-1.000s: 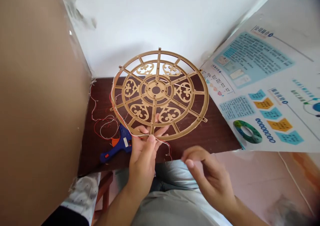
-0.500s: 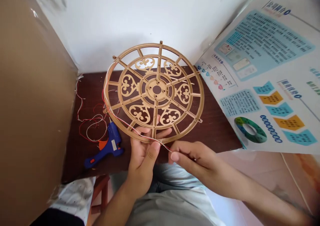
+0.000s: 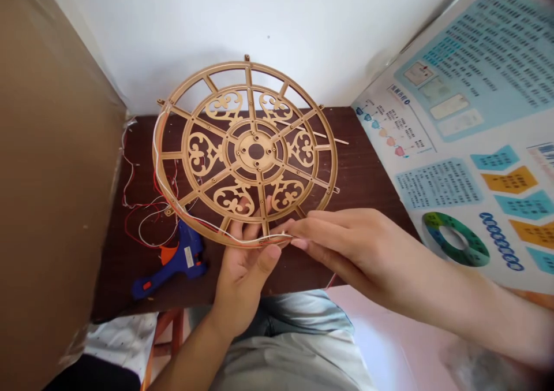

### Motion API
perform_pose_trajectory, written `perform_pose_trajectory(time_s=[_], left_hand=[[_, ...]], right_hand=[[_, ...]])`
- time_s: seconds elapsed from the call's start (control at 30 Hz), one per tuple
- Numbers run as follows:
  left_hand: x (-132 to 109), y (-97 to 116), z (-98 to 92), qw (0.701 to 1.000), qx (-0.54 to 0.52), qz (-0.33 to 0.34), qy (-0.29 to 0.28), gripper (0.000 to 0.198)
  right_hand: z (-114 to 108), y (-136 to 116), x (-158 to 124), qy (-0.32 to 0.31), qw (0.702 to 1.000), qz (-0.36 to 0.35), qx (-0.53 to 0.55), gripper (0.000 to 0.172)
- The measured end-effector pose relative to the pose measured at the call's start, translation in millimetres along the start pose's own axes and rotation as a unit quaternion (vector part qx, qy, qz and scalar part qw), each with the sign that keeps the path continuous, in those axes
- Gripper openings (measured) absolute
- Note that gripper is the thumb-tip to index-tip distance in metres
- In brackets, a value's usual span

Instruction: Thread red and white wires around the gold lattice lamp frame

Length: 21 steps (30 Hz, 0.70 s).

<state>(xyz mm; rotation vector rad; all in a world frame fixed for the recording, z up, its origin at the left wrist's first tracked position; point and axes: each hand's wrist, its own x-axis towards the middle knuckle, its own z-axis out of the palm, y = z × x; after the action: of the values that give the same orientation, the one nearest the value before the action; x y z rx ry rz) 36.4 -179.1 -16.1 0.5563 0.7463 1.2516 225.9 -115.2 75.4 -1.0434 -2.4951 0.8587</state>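
Gold-coloured openwork wheel (image 3: 246, 161): I hold it tilted above the dark table (image 3: 367, 177). My left hand (image 3: 242, 270) grips its near rim, fingers reaching underneath. With my right hand (image 3: 346, 241) I pinch the red-and-white wire (image 3: 242, 241) right at that rim; half a second ago the pinch was drawn off beyond it, and a second ago this hand held nothing. Blue glue gun (image 3: 188, 255) lies below the wheel's near left side.
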Motion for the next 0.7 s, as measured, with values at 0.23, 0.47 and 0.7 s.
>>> perform_pose_trajectory(time_s=[0.23,0.47,0.7], left_hand=[[4.2,-2.0,-2.5,1.0,0.006,0.0,0.001,0.094],[-1.8,-2.3,-1.0,0.999,0.039,0.01,-0.013,0.083],[-3.0,0.5,-3.1,0.994,0.093,0.024,-0.052,0.06]], right_hand=[[9.1,3.5,7.4,-0.082,0.988,0.022,0.132,0.027],[0.8,3.4,12.6,-0.15,0.96,0.072,0.227,0.029],[-1.3,3.9,20.0,-0.172,0.962,0.076,0.199,0.029]])
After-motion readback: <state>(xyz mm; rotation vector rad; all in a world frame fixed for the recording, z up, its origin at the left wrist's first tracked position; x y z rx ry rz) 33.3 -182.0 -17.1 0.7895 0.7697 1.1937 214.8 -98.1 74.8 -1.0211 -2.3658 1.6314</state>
